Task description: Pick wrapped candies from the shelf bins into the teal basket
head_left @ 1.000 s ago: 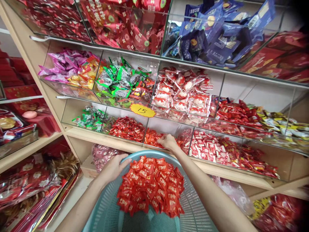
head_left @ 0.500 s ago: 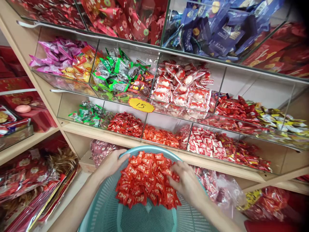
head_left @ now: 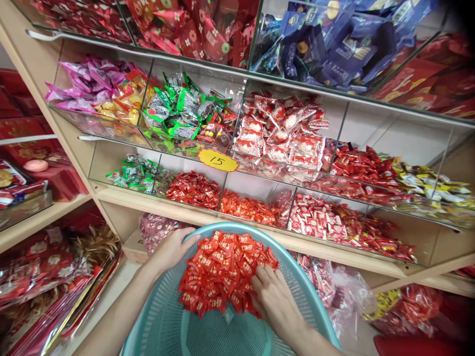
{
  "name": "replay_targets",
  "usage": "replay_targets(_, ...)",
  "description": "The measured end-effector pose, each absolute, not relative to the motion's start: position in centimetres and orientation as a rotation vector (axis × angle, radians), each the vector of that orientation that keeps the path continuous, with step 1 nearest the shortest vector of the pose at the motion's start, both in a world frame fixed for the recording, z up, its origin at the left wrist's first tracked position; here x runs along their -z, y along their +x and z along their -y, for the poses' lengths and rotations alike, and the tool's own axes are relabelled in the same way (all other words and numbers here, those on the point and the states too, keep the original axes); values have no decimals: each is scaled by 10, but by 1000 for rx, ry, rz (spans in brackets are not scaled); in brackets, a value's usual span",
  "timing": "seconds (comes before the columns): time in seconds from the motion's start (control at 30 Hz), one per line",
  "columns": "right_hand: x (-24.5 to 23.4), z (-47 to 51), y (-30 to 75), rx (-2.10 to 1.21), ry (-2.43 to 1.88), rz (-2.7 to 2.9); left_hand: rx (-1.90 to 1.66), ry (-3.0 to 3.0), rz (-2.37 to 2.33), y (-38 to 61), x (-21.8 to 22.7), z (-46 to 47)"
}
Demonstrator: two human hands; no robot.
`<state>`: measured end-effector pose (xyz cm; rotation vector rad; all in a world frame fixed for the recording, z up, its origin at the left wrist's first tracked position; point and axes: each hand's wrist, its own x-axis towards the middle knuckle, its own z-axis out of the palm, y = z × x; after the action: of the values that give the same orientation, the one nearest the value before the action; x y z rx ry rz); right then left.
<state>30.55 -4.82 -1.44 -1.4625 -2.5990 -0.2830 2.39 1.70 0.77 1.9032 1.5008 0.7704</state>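
A teal plastic basket [head_left: 308,301] sits low in front of me, tilted toward the shelf, with a heap of small red wrapped candies [head_left: 222,267] inside. My left hand [head_left: 172,247] grips the basket's far left rim. My right hand [head_left: 272,296] lies in the basket on the right side of the heap, its fingers curled into the candies. Just beyond the basket is a clear shelf bin of matching red candies [head_left: 248,207].
Clear acrylic bins fill the wooden shelves: green, red and red-white candies on the low row, purple, green and white-red packs above, red and blue bags on top. A yellow tag [head_left: 217,160] reads 15. Bagged goods lie under the shelf. Red boxes stand at the left.
My right hand left the shelf bin, came back to the basket and has sunk into the right side of the candy heap. The left hand has stayed on the rim.
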Motion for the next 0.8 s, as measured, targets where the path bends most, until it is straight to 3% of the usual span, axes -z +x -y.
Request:
replay_targets(0.3, 27, 43, 301, 474, -1384, 2631, -754, 1890, -1501, 24, -9, -15)
replay_targets(0.8, 29, 39, 292, 398, -1488, 2611, -768, 1897, -1501, 25, -10, -14)
